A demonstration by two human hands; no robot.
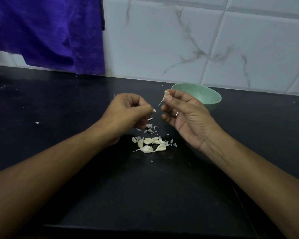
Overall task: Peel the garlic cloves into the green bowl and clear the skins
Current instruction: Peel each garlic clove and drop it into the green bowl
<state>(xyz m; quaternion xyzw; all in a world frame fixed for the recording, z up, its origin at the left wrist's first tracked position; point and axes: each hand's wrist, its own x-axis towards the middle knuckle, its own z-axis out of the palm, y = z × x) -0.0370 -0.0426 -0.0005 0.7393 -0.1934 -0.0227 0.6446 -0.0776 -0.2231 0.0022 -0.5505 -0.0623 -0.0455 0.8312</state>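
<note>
Right hand [183, 116] pinches a garlic clove [166, 92], its long axis near upright and its tail pointing toward 7 o'clock. Left hand [126, 112] pinches a skin scrap [154, 110]. The green bowl [207, 99] sits at 2 o'clock from the clove, and loose cloves [148, 144] at 6.

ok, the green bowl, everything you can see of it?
The green bowl is pale green, round, smooth and plastic-looking. It stands upright on the black countertop near the tiled wall. The right hand in front hides its near-left side. Its visible inside looks empty.
</note>
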